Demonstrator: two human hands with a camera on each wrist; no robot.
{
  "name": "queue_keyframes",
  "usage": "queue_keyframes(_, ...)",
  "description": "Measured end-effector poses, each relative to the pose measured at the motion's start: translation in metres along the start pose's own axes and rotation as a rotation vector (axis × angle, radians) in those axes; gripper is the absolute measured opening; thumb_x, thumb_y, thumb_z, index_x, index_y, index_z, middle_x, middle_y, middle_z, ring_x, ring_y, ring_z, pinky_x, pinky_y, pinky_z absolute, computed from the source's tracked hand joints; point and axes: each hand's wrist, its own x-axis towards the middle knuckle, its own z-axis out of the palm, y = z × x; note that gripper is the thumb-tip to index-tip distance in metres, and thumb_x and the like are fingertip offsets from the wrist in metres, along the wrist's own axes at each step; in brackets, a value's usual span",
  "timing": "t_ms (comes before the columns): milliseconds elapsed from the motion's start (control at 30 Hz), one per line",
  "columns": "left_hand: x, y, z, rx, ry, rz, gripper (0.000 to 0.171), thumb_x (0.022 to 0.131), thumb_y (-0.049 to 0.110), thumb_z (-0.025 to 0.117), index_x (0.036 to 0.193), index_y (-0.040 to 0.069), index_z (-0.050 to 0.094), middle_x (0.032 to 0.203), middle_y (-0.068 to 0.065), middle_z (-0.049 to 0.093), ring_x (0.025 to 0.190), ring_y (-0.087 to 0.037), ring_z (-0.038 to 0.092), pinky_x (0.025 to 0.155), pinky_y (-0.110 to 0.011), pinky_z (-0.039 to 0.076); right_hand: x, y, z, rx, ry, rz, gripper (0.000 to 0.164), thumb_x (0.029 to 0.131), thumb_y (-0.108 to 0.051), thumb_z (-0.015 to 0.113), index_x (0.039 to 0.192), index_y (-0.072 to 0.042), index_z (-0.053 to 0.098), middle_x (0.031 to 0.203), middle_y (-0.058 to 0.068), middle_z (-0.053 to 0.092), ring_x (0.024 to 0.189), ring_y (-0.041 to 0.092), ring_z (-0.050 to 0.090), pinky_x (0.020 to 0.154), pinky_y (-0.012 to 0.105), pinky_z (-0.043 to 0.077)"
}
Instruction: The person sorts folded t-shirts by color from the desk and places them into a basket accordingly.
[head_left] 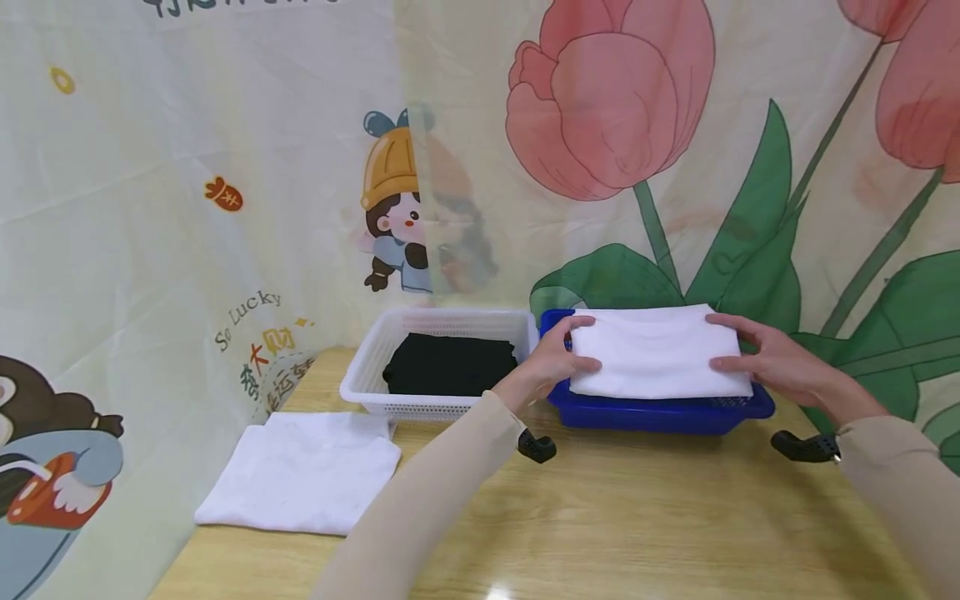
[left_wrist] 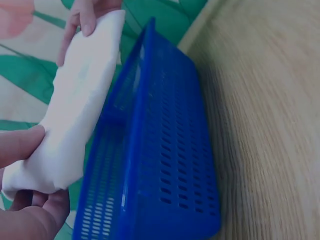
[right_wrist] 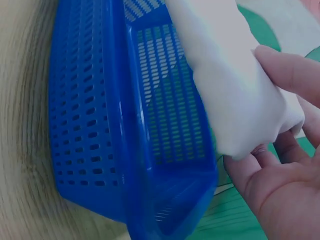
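Note:
A folded white cloth (head_left: 660,354) is held level over the blue basket (head_left: 645,417). My left hand (head_left: 550,360) pinches its left end, thumb on top and fingers underneath, as the left wrist view shows. At the opposite end my right hand (head_left: 776,357) grips it the same way; the right wrist view shows fingers (right_wrist: 265,162) curled below the fold. Both wrist views show the cloth above the basket's rim, and the perforated inside of the basket (right_wrist: 170,95) appears bare in the part that shows.
Left of the blue basket stands a white basket (head_left: 356,387) with folded black cloth (head_left: 450,365) in it. Another folded white cloth (head_left: 300,471) lies on the wooden table (head_left: 637,517) at the left. A printed curtain (head_left: 315,108) hangs right behind the baskets.

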Motion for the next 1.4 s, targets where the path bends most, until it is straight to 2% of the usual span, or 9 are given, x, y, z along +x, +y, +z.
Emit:
queue_keyframes(67,0.005,-0.003,0.004,0.014,0.020,-0.003,0.073,0.082,-0.009,0.086,0.141,0.028,0.064,0.161,-0.004,0.045,0.136,-0.029,0.051,0.108,-0.047,0.052,0.006,0.004,0.002,0.002,0.006,0.007,0.095,0.103,-0.025,0.073,0.171,-0.011,0.008,0.172,0.035,-0.006,0.147,0.056,0.017,0.111,0.069,0.038)
queue_keyframes(300,0.019,-0.012,0.015,0.085,0.074,-0.039,0.071,0.084,-0.010,0.083,0.143,0.025,0.063,0.162,-0.006,0.046,0.141,-0.029,0.048,0.113,-0.047,0.047,0.023,0.018,0.006,-0.016,0.028,0.023,0.095,0.100,-0.022,0.076,0.170,-0.008,0.013,0.168,0.040,-0.005,0.150,0.061,0.005,0.115,0.082,0.018)
queue_keyframes(367,0.022,-0.015,0.018,0.094,0.084,-0.042,0.072,0.083,-0.012,0.083,0.143,0.024,0.063,0.162,-0.006,0.046,0.141,-0.028,0.048,0.114,-0.047,0.047,0.027,0.021,0.007,-0.027,0.036,0.025,0.095,0.100,-0.021,0.077,0.170,-0.007,0.015,0.169,0.040,-0.005,0.151,0.062,0.003,0.116,0.082,0.016)
queue_keyframes(700,0.036,-0.030,0.032,0.134,0.106,-0.037,0.076,0.078,-0.016,0.084,0.141,0.022,0.064,0.155,-0.007,0.055,0.133,-0.025,0.053,0.104,-0.043,0.053,0.036,0.032,0.016,-0.053,0.054,0.028,0.090,0.098,-0.014,0.078,0.168,-0.003,0.022,0.169,0.040,-0.001,0.153,0.063,0.002,0.117,0.080,0.016)
queue_keyframes(867,0.045,-0.036,0.035,0.165,0.112,-0.108,0.076,0.081,-0.015,0.082,0.142,0.027,0.063,0.160,-0.003,0.050,0.128,-0.023,0.054,0.100,-0.039,0.053,0.041,0.036,0.022,-0.053,0.071,0.047,0.088,0.098,-0.010,0.076,0.167,-0.001,0.023,0.169,0.040,-0.001,0.154,0.062,0.001,0.118,0.079,0.016)
queue_keyframes(967,0.050,-0.039,0.036,0.171,0.114,-0.139,0.076,0.082,-0.014,0.082,0.142,0.029,0.063,0.161,-0.002,0.049,0.121,-0.022,0.056,0.096,-0.036,0.054,0.044,0.038,0.025,-0.065,0.080,0.053,0.086,0.098,-0.010,0.075,0.167,-0.001,0.024,0.168,0.041,0.002,0.153,0.062,0.004,0.118,0.078,0.017)
queue_keyframes(1067,0.051,-0.041,0.037,0.186,0.133,-0.152,0.075,0.081,-0.014,0.082,0.141,0.028,0.064,0.159,-0.002,0.051,0.122,-0.021,0.056,0.096,-0.036,0.054,0.047,0.039,0.027,-0.075,0.083,0.056,0.085,0.099,-0.010,0.074,0.167,-0.001,0.024,0.168,0.041,0.004,0.153,0.063,0.005,0.118,0.079,0.017)
queue_keyframes(1300,0.050,-0.041,0.042,0.187,0.175,-0.082,0.076,0.076,-0.022,0.079,0.141,0.015,0.065,0.153,-0.012,0.056,0.133,-0.028,0.054,0.101,-0.040,0.055,0.050,0.042,0.030,-0.041,0.087,0.068,0.086,0.099,-0.007,0.072,0.167,-0.001,0.022,0.169,0.040,-0.001,0.154,0.062,-0.001,0.119,0.079,0.012)
queue_keyframes(1400,0.048,-0.039,0.043,0.199,0.184,-0.083,0.076,0.077,-0.023,0.078,0.141,0.014,0.064,0.152,-0.013,0.057,0.132,-0.026,0.053,0.099,-0.038,0.056,0.053,0.043,0.031,-0.032,0.081,0.075,0.085,0.099,-0.007,0.072,0.168,-0.002,0.021,0.170,0.038,-0.003,0.155,0.061,-0.003,0.119,0.079,0.010)
